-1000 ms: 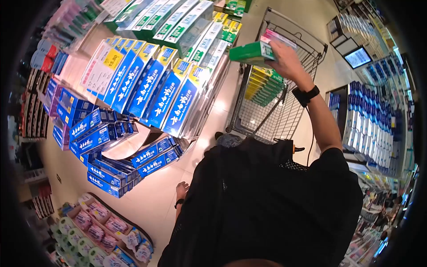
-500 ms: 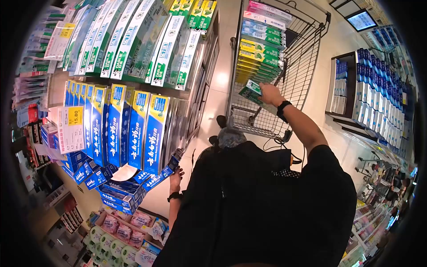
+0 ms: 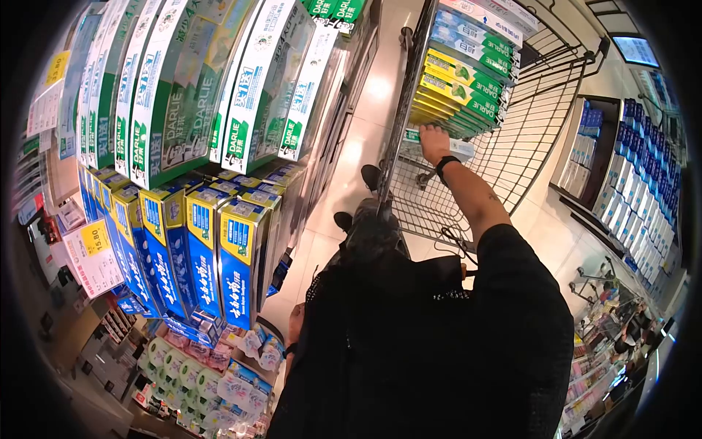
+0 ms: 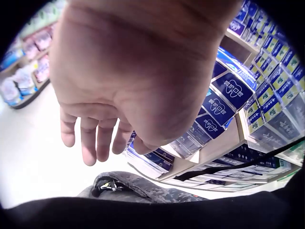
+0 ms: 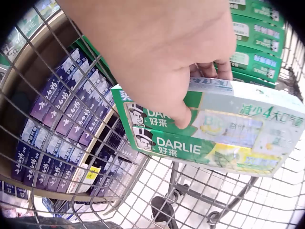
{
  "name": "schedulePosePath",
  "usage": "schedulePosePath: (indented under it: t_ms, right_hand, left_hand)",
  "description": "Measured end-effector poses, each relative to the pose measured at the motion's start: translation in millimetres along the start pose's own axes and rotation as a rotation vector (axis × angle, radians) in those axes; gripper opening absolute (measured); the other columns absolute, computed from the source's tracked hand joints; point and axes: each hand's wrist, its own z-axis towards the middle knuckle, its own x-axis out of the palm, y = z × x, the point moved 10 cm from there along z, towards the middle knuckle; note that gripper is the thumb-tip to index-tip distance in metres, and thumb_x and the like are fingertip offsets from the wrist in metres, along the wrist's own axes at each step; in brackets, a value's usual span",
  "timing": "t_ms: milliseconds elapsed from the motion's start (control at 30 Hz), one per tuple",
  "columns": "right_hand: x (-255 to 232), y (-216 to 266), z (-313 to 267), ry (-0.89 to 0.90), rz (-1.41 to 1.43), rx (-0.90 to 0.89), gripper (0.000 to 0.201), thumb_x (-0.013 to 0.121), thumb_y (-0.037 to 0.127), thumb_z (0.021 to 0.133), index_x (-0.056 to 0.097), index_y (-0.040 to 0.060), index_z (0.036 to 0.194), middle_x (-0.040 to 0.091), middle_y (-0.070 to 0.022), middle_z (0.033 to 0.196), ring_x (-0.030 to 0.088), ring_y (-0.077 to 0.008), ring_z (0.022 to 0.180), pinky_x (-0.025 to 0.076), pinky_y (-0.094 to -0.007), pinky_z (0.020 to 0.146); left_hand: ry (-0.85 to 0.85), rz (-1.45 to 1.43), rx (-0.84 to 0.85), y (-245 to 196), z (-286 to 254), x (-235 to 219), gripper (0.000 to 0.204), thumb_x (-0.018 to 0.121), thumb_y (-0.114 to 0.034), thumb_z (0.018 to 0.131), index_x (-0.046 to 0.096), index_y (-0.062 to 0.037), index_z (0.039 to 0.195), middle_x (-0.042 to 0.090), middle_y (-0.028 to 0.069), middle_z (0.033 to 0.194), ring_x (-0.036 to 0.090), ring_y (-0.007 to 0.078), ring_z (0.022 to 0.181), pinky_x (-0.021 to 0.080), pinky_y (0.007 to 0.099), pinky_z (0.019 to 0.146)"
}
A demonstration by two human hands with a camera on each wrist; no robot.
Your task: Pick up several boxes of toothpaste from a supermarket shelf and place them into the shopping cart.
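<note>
Down inside the wire shopping cart [image 3: 547, 139], my right hand [image 3: 436, 145] grips a green and white DARLIE toothpaste pack [image 5: 205, 136]. The thumb lies on its printed front, and the other fingers curl over the top edge. Right beside it, a row of green and yellow toothpaste packs [image 3: 464, 86] stands in the cart. In the left wrist view my left hand [image 4: 128, 90] hangs with fingers loosely extended and nothing in it. Blue toothpaste boxes [image 4: 217, 105] on a shelf are nearest to that hand.
At my left, a display holds green and white toothpaste packs [image 3: 170, 110] above blue and yellow boxes [image 3: 238, 282]. Pink and green packets [image 3: 183, 373] stand low behind it. Across the aisle, a shelf carries blue and white boxes [image 3: 636, 175].
My right hand has carried the toothpaste pack from above the cart down into it, beside the row. The left hand was near low blue boxes and now hangs lower by my side.
</note>
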Motion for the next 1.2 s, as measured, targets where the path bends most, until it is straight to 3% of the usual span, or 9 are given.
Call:
schedulePosePath:
  t_ms: [200,300,333,400,600,800,867,1067,1200]
  right_hand:
    - [-35,-6,-32,-0.216,0.149,0.008,0.040,0.073,0.002,0.087,0.057,0.0075,0.124,0.070,-0.0151,0.114,0.068,-0.0386,0.111,0.054,-0.0481,0.099]
    - [-14,-20,-42,-0.255,0.217,0.095,0.042,0.075,0.007,0.091,0.058,0.0091,0.129,0.068,-0.0168,0.121,0.066,-0.0408,0.116,0.054,-0.0522,0.100]
    - [-16,-24,-41,-0.257,0.218,0.097,0.042,0.075,0.007,0.091,0.058,0.0091,0.129,0.068,-0.0168,0.121,0.066,-0.0408,0.116,0.054,-0.0522,0.100]
    - [-9,-27,-32,-0.082,0.297,0.043,0.040,0.079,0.014,0.093,0.059,0.0072,0.127,0.068,-0.0190,0.124,0.065,-0.0438,0.120,0.054,-0.0540,0.102]
    - [-18,-34,-45,0.088,0.367,0.054,0.056,0.085,0.022,0.091,0.053,0.0043,0.133,0.066,-0.0269,0.131,0.066,-0.0499,0.123,0.057,-0.0554,0.101]
    - [3,-40,-59,0.181,0.441,0.021,0.063,0.086,0.023,0.088,0.052,0.0020,0.137,0.069,-0.0311,0.128,0.069,-0.0493,0.120,0.057,-0.0551,0.102]
    - [21,-31,-56,0.359,0.417,-0.119,0.058,0.084,0.020,0.088,0.057,0.0004,0.135,0.072,-0.0302,0.124,0.070,-0.0475,0.120,0.057,-0.0535,0.103]
    - [33,-15,-30,0.402,0.298,-0.076,0.043,0.076,0.013,0.092,0.066,0.0012,0.132,0.075,-0.0281,0.122,0.071,-0.0464,0.119,0.059,-0.0520,0.101]
    - [19,-18,-20,0.111,0.285,0.016,0.037,0.067,0.007,0.094,0.064,0.0009,0.130,0.072,-0.0271,0.122,0.070,-0.0451,0.119,0.060,-0.0529,0.098]
  left_hand:
    - [-0.033,0.128,0.344,-7,40,-10,0.037,0.057,-0.025,0.114,0.067,0.0013,0.138,0.076,0.0122,0.120,0.072,0.0170,0.105,0.057,0.0328,0.091]
    - [0.167,-0.562,0.028,-2,42,-4,0.039,0.057,-0.027,0.114,0.065,-0.0013,0.143,0.076,0.0106,0.122,0.073,0.0178,0.106,0.056,0.0350,0.089]
    - [0.168,-0.560,0.031,-18,34,-2,0.039,0.057,-0.027,0.114,0.065,-0.0013,0.143,0.076,0.0106,0.122,0.073,0.0178,0.106,0.056,0.0350,0.089]
    - [0.058,-0.141,0.111,-63,9,-1,0.041,0.057,-0.028,0.113,0.064,-0.0052,0.147,0.076,0.0092,0.123,0.073,0.0178,0.105,0.054,0.0353,0.085]
    - [-0.009,0.078,0.187,-133,-30,7,0.040,0.058,-0.028,0.113,0.064,-0.0091,0.147,0.076,0.0069,0.123,0.073,0.0168,0.102,0.052,0.0328,0.082]
    - [0.018,-0.097,0.100,-66,10,-1,0.040,0.059,-0.029,0.112,0.065,-0.0081,0.145,0.076,0.0069,0.121,0.073,0.0162,0.101,0.052,0.0322,0.082]
    - [0.018,-0.099,0.084,-67,1,3,0.040,0.059,-0.029,0.112,0.065,-0.0074,0.145,0.076,0.0070,0.120,0.073,0.0161,0.101,0.052,0.0316,0.082]
    - [0.018,-0.052,0.097,-70,-5,10,0.041,0.058,-0.031,0.113,0.065,-0.0050,0.144,0.077,0.0079,0.118,0.073,0.0158,0.101,0.053,0.0298,0.080]
    - [0.053,-0.135,0.091,-46,-1,9,0.041,0.058,-0.031,0.114,0.065,-0.0045,0.145,0.077,0.0091,0.119,0.073,0.0169,0.101,0.054,0.0300,0.082]
